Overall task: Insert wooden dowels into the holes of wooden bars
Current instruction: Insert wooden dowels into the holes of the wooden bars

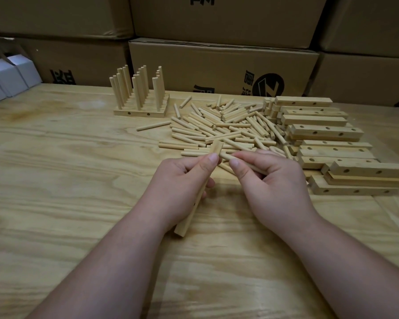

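Wood everywhere on this table (55,157), and right in the middle both hands are busy. Left hand (182,187) has its fingers curled round a wooden bar (189,217), thumb pressed near the top, the bar running at a slant from just above the thumb down past the wrist, its lower end close over the tabletop. Right hand (270,180) pinches a single dowel (226,156) between thumb and fingers, and the dowel's free tip points left, right up against the upper end of the bar; whether the tip sits in a hole I cannot tell, the thumbs cover that spot. Just beyond the hands lies the big loose heap of dowels (221,125), scattered every which way, one stray dowel (153,126) lying apart on the left of the heap. To the right of the heap sits the stack of bars (320,132), drilled holes showing along their sides. Further back on the left stand the finished bars (141,111), side by side, dowels upright in them in rows. Behind the table, cardboard boxes (221,65) stacked in a wall, and small white boxes (7,74) at the far left edge.
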Demonstrator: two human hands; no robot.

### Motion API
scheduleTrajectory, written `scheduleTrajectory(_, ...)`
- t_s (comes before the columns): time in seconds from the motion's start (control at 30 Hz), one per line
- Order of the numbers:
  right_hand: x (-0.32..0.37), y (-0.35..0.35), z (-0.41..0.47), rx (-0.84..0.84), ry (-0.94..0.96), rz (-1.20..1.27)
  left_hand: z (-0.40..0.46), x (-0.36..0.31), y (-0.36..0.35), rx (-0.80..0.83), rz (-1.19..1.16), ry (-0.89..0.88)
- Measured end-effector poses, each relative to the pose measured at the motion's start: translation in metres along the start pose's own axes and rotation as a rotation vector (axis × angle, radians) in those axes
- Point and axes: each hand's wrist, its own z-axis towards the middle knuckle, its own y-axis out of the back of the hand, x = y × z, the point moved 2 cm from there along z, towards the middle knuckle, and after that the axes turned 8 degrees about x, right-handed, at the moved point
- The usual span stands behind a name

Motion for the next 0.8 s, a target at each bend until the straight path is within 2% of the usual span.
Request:
scheduleTrajectory(0.23, 0.0, 0.003, 0.002, 0.008, -0.024, 0.081, 0.001, 0.002, -0.003, 0.018, 0.005, -0.035)
scheduleTrajectory(0.4, -0.004, 0.008, 0.005, -0.126, 0.0, 0.107, 0.002, 0.001, -0.005, 0.077, -0.022, -0.04)
scheduleTrajectory(0.5, -0.004, 0.008, 0.005, -0.143, 0.017, 0.222, 0.004, 0.003, -0.002, 0.024, -0.034, -0.009)
scheduleTrajectory(0.6, -0.008, 0.012, 0.005, -0.152, -0.014, 0.29, 0.008, 0.004, 0.005, -0.103, -0.158, 0.026)
scheduleTrajectory(0.7, -0.014, 0.011, 0.006, -0.118, -0.03, 0.052, 0.012, 0.005, 0.013, -0.244, -0.396, 0.052)
scheduleTrajectory(0.8, -0.018, 0.0, 0.007, 0.054, -0.067, -0.316, 0.014, 0.005, 0.017, -0.304, -0.595, 0.042)
